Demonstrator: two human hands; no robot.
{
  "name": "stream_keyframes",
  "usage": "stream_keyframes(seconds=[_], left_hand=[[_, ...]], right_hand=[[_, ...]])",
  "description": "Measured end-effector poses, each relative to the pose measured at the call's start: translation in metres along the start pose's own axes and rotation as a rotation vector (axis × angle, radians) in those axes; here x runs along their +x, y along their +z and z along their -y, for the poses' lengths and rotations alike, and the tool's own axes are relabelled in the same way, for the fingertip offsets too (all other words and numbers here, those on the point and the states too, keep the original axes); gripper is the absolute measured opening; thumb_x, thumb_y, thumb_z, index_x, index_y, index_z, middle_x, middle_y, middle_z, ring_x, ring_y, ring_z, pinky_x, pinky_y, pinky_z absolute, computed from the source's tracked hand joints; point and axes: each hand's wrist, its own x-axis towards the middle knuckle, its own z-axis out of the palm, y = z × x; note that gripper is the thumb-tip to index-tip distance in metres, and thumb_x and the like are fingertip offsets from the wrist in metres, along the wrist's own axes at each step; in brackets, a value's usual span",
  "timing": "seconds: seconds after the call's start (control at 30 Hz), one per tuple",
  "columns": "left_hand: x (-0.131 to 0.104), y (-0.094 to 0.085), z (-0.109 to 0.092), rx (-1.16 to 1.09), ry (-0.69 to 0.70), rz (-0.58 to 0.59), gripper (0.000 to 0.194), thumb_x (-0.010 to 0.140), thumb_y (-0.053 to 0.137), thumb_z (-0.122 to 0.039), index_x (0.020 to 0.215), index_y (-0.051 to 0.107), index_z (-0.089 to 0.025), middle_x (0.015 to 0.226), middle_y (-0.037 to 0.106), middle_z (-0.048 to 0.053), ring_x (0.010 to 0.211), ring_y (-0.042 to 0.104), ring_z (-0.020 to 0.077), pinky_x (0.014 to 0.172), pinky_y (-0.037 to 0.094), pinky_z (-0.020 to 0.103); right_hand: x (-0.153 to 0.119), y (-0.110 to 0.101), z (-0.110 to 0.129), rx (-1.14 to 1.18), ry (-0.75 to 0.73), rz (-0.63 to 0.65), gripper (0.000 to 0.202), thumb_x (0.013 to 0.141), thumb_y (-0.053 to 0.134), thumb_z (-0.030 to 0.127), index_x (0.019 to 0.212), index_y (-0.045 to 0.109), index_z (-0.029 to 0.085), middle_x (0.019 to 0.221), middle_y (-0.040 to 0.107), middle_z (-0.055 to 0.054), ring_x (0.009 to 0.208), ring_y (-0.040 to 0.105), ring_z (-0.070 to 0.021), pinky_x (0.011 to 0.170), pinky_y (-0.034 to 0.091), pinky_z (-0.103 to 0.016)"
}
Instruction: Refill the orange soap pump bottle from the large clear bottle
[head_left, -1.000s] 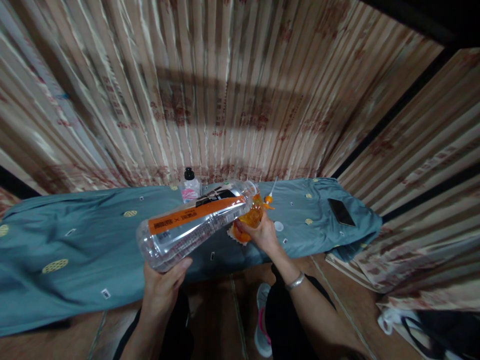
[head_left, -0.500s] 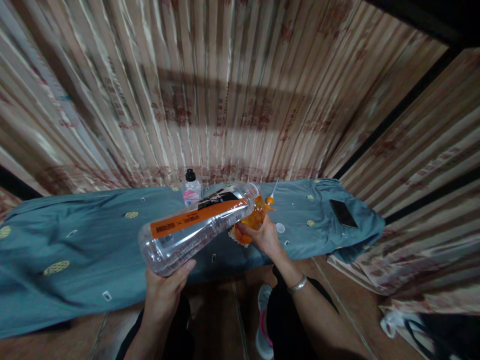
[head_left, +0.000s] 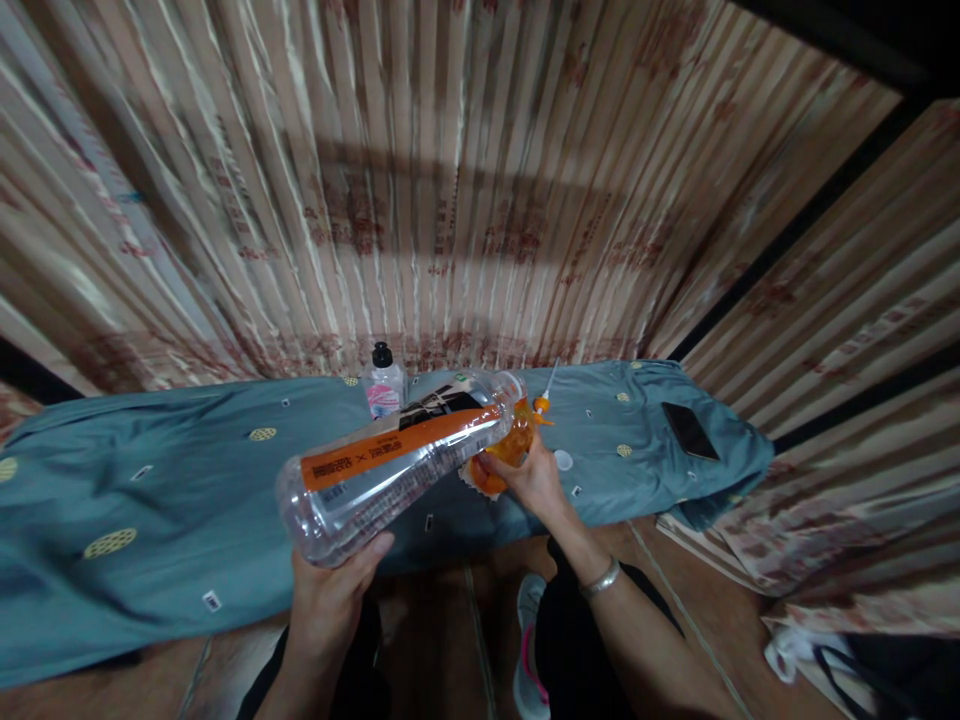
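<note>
A large clear bottle (head_left: 405,450) with an orange and black label lies tilted, its neck toward the right. My left hand (head_left: 334,590) is closed around its lower end from beneath. My right hand (head_left: 529,475), a silver bracelet at its wrist, grips a smaller orange bottle (head_left: 514,437). The big bottle's mouth rests at the top of the orange one; the exact contact is hard to make out. Just right of it, an orange pump top with a pale tube (head_left: 542,404) lies on the teal cloth (head_left: 187,480).
Behind the large bottle stands a clear bottle with black cap and pink label (head_left: 384,385). A white round cap (head_left: 562,460) lies right of my right hand, and a dark phone (head_left: 688,430) farther right. Pleated curtains (head_left: 450,200) hang behind the cloth-covered surface.
The view has shifted slightly, so things sit a little lower. Both hands keep their grips, and the large bottle stays tilted toward the orange one.
</note>
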Motion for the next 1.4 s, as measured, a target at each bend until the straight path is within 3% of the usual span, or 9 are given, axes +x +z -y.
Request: stream_keyframes(seconds=[0.1,0.33,0.5,0.63,0.77,0.87,1.07,1.2,1.4], left_hand=[[0.004,-0.008,0.005,0.041,0.000,0.069,0.045,0.064,0.106,-0.041,0.104,0.090,-0.026,0.093,0.087,0.005,0.098,0.084,0.0262,0.099,0.065,0.032],[0.007,-0.014,0.010,0.082,0.069,0.105,0.034,0.070,0.103,-0.039,0.097,0.091,-0.024,0.085,0.085,0.006,0.093,0.085,0.0289,0.099,0.067,0.038],[0.005,-0.016,0.010,0.041,0.021,0.066,0.047,0.064,0.106,-0.035,0.107,0.090,-0.025,0.098,0.087,0.007,0.100,0.085,0.0286,0.102,0.065,0.036],[-0.001,-0.006,0.010,0.006,-0.008,-0.010,0.060,0.063,0.106,-0.030,0.120,0.087,-0.026,0.109,0.087,0.006,0.118,0.081,0.0321,0.114,0.059,0.043],[-0.006,0.002,0.008,0.000,0.013,-0.062,0.049,0.063,0.106,-0.031,0.108,0.087,-0.024,0.107,0.086,0.005,0.117,0.081,0.0305,0.114,0.059,0.041],[-0.003,-0.003,0.008,0.029,0.031,-0.043,0.043,0.063,0.106,-0.031,0.100,0.087,-0.023,0.102,0.086,0.005,0.108,0.083,0.0292,0.108,0.062,0.038],[0.001,-0.007,0.004,0.050,-0.055,0.012,0.079,0.059,0.107,-0.037,0.132,0.082,-0.022,0.104,0.087,0.008,0.104,0.084,0.0320,0.105,0.064,0.042],[-0.004,-0.001,0.001,-0.002,-0.014,-0.043,0.069,0.066,0.104,-0.037,0.130,0.083,-0.027,0.109,0.087,0.005,0.110,0.083,0.0285,0.110,0.061,0.037],[0.003,-0.014,0.006,0.094,-0.059,0.063,0.062,0.058,0.108,-0.033,0.116,0.088,-0.023,0.102,0.088,0.008,0.101,0.085,0.0328,0.104,0.066,0.043]], right_hand=[[0.000,0.001,-0.001,0.000,-0.001,-0.019,0.067,0.071,0.095,0.050,0.126,0.067,0.025,0.108,0.088,-0.009,0.103,0.085,-0.0376,0.087,0.066,-0.044],[0.000,0.003,-0.004,0.011,-0.022,-0.030,0.065,0.072,0.093,0.052,0.124,0.067,0.025,0.110,0.087,-0.011,0.105,0.084,-0.0384,0.087,0.066,-0.045],[0.000,0.005,-0.005,0.003,-0.030,-0.040,0.065,0.072,0.091,0.051,0.126,0.066,0.025,0.112,0.087,-0.011,0.106,0.084,-0.0384,0.089,0.067,-0.046],[0.000,0.006,-0.005,0.015,-0.026,-0.062,0.068,0.072,0.090,0.051,0.129,0.065,0.025,0.111,0.087,-0.011,0.106,0.085,-0.0381,0.090,0.067,-0.046],[0.000,0.005,-0.005,0.001,-0.017,-0.043,0.067,0.071,0.089,0.055,0.126,0.065,0.025,0.109,0.087,-0.011,0.104,0.084,-0.0389,0.088,0.067,-0.047],[0.000,0.003,-0.003,0.001,-0.010,-0.029,0.067,0.071,0.088,0.059,0.125,0.066,0.025,0.113,0.087,-0.012,0.108,0.084,-0.0395,0.090,0.066,-0.049],[-0.001,0.000,0.001,0.020,0.009,-0.003,0.066,0.071,0.088,0.059,0.122,0.066,0.024,0.113,0.087,-0.013,0.108,0.084,-0.0395,0.091,0.067,-0.048],[-0.001,0.001,0.000,0.014,-0.007,-0.024,0.063,0.071,0.090,0.055,0.121,0.067,0.026,0.111,0.087,-0.009,0.106,0.084,-0.0373,0.088,0.067,-0.045],[-0.001,0.001,-0.002,0.002,-0.021,-0.026,0.060,0.072,0.091,0.053,0.121,0.068,0.026,0.105,0.087,-0.008,0.102,0.084,-0.0369,0.084,0.067,-0.044]])
